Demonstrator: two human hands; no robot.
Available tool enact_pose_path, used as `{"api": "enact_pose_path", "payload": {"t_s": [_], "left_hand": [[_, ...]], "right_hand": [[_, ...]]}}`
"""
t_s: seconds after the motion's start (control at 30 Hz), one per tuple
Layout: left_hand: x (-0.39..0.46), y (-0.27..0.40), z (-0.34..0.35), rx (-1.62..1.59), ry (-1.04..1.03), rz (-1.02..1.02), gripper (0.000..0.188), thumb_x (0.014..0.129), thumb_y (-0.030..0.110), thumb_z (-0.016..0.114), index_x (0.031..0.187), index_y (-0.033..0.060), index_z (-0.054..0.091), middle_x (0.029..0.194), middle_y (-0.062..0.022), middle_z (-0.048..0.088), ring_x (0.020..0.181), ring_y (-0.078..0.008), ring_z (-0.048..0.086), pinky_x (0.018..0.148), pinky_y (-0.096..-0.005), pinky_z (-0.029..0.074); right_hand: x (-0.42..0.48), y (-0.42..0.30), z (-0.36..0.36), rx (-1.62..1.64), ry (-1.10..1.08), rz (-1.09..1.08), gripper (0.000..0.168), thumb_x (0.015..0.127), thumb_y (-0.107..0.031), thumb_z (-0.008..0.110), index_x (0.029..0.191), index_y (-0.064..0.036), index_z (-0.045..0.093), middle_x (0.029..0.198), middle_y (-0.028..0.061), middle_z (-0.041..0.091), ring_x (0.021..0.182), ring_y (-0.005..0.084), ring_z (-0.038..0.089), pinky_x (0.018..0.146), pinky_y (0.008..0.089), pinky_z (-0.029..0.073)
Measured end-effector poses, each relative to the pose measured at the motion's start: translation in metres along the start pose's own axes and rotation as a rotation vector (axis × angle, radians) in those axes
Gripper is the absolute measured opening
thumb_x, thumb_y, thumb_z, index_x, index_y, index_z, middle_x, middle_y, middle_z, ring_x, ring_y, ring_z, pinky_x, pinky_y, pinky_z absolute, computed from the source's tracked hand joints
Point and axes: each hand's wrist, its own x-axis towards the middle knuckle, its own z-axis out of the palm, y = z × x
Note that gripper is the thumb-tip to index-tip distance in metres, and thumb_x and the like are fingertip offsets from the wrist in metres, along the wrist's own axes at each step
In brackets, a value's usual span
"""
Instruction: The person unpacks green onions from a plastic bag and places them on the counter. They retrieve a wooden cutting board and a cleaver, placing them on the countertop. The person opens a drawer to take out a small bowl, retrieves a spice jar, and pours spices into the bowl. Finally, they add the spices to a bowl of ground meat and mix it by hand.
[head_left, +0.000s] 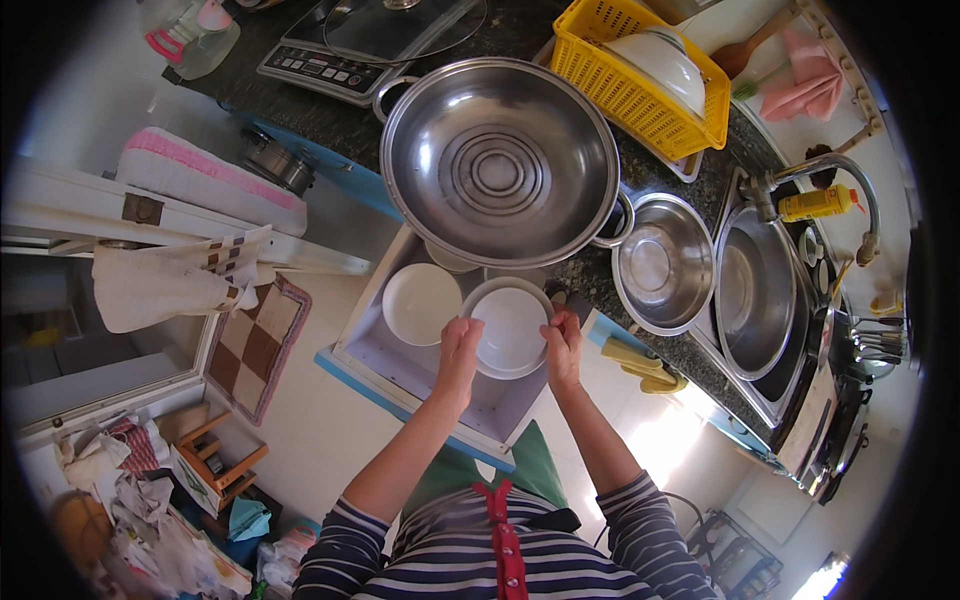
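Note:
A white bowl (511, 330) is held level over an open drawer (367, 375), its rim gripped on the left side by my left hand (459, 349) and on the right side by my right hand (562, 345). Just beneath it shows the rim of another pale bowl; whether the two touch I cannot tell. Left of my left hand, a cream-white bowl (422, 304) lies in the drawer. Farther back, another pale bowl (450, 256) is partly hidden under the edge of a large two-handled steel pan (499, 169) on the counter.
A steel basin (664, 264) stands on the counter right of the pan, beside a sink (772, 397) with another basin (756, 292) and a faucet (862, 169). Behind are a yellow plastic basket (637, 90) and an induction cooker (322, 71). Yellow gloves (643, 366) hang at the counter front.

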Motion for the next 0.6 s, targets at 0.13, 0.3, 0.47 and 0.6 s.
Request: {"api": "enact_pose_path", "payload": {"t_s": [0.13,0.3,0.47,0.6], "left_hand": [[0.039,0.006,0.022,0.087,-0.078,0.098,0.029,0.077,0.028,0.054,0.093,0.0035,0.054,0.102,-0.0092,0.044,0.097,-0.0185,0.042,0.089,-0.0295,0.03],[0.064,0.006,0.039,0.038,-0.185,0.031,0.03,0.074,0.022,0.058,0.097,0.0052,0.051,0.098,-0.0038,0.049,0.102,-0.0143,0.039,0.094,-0.0276,0.022],[0.076,0.001,0.052,-0.123,-0.129,0.004,0.03,0.072,0.013,0.057,0.101,0.0045,0.052,0.104,-0.0049,0.051,0.106,-0.0146,0.039,0.094,-0.0271,0.023],[0.083,-0.005,0.057,-0.343,-0.086,0.007,0.036,0.071,0.005,0.056,0.107,0.0045,0.05,0.113,-0.0049,0.05,0.111,-0.0155,0.039,0.095,-0.0274,0.023]], "right_hand": [[0.024,0.008,0.002,0.024,0.098,-0.122,0.018,0.068,-0.005,0.053,0.083,-0.007,0.044,0.087,0.0023,0.045,0.081,0.0124,0.04,0.076,0.0227,0.032],[0.044,0.016,-0.002,0.087,0.147,0.005,0.024,0.068,-0.008,0.056,0.09,-0.005,0.048,0.096,0.0057,0.05,0.089,0.0153,0.045,0.081,0.0262,0.036],[0.07,0.035,-0.005,0.163,0.185,0.006,0.038,0.072,-0.009,0.057,0.109,-0.005,0.049,0.111,0.0081,0.05,0.103,0.0206,0.043,0.09,0.0294,0.032],[0.092,0.055,-0.01,-0.711,0.21,-0.258,0.039,0.083,-0.015,0.049,0.12,-0.004,0.043,0.125,0.012,0.043,0.117,0.0261,0.037,0.097,0.0349,0.031]]}}
